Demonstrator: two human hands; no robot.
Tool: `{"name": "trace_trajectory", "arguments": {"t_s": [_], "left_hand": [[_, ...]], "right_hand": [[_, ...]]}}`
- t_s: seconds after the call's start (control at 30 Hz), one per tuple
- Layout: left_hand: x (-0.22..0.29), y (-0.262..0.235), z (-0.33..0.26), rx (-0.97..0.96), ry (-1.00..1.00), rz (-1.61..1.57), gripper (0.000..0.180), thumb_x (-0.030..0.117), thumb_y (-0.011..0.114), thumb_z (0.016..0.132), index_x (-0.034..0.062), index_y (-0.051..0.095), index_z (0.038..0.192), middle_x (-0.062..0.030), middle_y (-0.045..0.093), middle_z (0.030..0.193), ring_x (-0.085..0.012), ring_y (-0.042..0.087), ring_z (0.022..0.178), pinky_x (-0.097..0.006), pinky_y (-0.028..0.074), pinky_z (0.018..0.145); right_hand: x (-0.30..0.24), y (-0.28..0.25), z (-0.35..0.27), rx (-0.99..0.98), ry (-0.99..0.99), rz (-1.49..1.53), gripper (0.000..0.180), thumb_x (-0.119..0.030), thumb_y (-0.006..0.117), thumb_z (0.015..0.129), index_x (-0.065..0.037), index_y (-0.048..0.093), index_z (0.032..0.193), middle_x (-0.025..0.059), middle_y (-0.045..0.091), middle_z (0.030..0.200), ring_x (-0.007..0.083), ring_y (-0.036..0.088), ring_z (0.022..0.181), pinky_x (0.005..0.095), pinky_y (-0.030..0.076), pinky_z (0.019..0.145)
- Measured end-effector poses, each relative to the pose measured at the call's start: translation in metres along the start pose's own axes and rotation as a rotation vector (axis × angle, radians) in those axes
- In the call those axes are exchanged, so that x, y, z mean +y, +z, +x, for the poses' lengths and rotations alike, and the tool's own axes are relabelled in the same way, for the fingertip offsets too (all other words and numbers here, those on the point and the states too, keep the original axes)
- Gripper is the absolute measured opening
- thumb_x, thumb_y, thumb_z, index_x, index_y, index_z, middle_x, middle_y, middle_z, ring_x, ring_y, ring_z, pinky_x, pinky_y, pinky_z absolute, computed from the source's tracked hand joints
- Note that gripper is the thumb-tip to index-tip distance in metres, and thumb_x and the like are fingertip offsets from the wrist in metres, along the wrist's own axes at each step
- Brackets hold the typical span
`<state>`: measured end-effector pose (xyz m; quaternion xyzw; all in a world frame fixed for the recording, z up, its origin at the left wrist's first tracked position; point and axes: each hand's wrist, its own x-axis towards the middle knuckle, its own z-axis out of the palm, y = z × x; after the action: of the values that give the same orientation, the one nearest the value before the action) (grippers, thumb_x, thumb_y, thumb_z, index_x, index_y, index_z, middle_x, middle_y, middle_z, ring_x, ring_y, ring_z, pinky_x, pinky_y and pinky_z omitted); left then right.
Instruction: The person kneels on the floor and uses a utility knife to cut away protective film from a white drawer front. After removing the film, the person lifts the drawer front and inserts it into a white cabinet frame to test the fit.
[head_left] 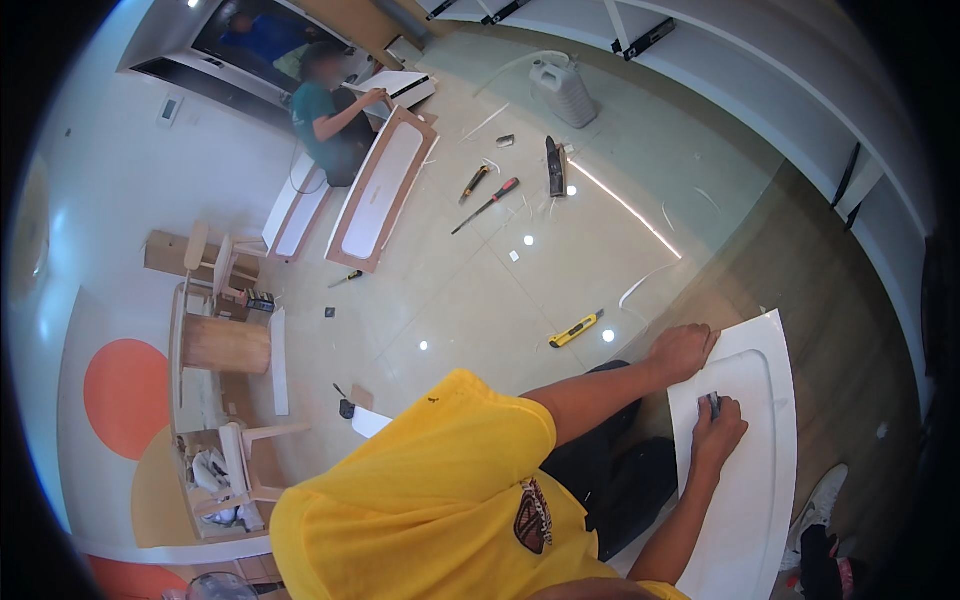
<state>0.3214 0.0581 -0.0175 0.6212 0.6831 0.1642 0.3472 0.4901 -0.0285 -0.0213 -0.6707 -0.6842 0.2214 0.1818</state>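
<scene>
A white panel [757, 466] with a rounded recessed outline lies in front of me, across my dark-trousered legs. My left hand [684, 352] is closed on the panel's far left corner, its fingers bent over the edge. Lower on the same panel, my right hand [720, 430] grips a small dark grey piece [712, 403] against the surface. The fingers cover most of that piece, so its kind cannot be told. On the floor, beyond my left arm, is a yellow utility knife [575, 329].
Tools lie on the tiles: a red-and-black screwdriver [487, 205], a cutter [474, 185], a black tool [556, 167]. A grey jug [563, 90] stands farther back. Another person [335, 120] sits holding a brown-edged panel [383, 190]. White shelving [760, 85] runs along the right; a shoe [822, 500] shows lower right.
</scene>
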Motion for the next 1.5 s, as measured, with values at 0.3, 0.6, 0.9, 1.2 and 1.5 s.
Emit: {"name": "trace_trajectory", "arguments": {"t_s": [0.3,0.6,0.9,1.2,1.5], "left_hand": [[0.0,0.001,-0.001,0.038,0.054,0.056,0.049,0.036,0.038,0.107,-0.0019,0.067,0.094,-0.0247,0.07,0.093,-0.0427,0.068,0.089,-0.052,0.053,0.085],[-0.005,0.004,0.002,-0.038,0.01,0.012,0.046,0.037,0.035,0.106,0.0036,0.066,0.096,-0.024,0.068,0.1,-0.0449,0.063,0.098,-0.055,0.047,0.09],[-0.011,0.013,0.005,0.017,0.053,0.048,0.049,0.036,0.039,0.107,-0.0015,0.067,0.091,-0.0251,0.07,0.094,-0.043,0.067,0.09,-0.052,0.053,0.084],[-0.033,0.035,0.012,0.028,0.125,0.194,0.049,0.032,0.029,0.109,0.0005,0.065,0.1,-0.026,0.068,0.1,-0.0438,0.065,0.094,-0.054,0.051,0.087],[-0.005,0.004,0.013,0.07,-0.044,0.24,0.049,0.041,0.041,0.106,0.0027,0.069,0.093,-0.0245,0.071,0.093,-0.0454,0.068,0.088,-0.054,0.054,0.08]], "right_hand": [[0.0,0.002,0.001,0.004,0.014,-0.023,0.021,-0.02,0.07,0.09,0.0,0.065,0.094,0.0167,0.062,0.095,0.0402,0.056,0.082,0.0486,0.041,0.077],[-0.004,0.001,0.005,-0.019,0.036,-0.025,0.022,-0.019,0.07,0.091,0.0,0.066,0.099,0.0164,0.064,0.098,0.0405,0.056,0.084,0.0477,0.042,0.079],[0.0,0.008,0.004,0.029,-0.01,-0.031,0.02,-0.02,0.07,0.091,-0.001,0.066,0.096,0.0161,0.063,0.095,0.0392,0.058,0.084,0.0484,0.041,0.077],[-0.005,-0.007,0.003,0.21,0.384,0.725,0.031,-0.022,0.064,0.099,0.004,0.063,0.117,0.021,0.069,0.104,0.0315,0.07,0.092,0.0384,0.054,0.08],[-0.015,-0.025,0.005,-0.122,0.33,0.016,0.063,-0.031,0.084,0.079,-0.007,0.057,0.13,0.0144,0.067,0.121,0.0308,0.066,0.11,0.0407,0.052,0.093]]}}
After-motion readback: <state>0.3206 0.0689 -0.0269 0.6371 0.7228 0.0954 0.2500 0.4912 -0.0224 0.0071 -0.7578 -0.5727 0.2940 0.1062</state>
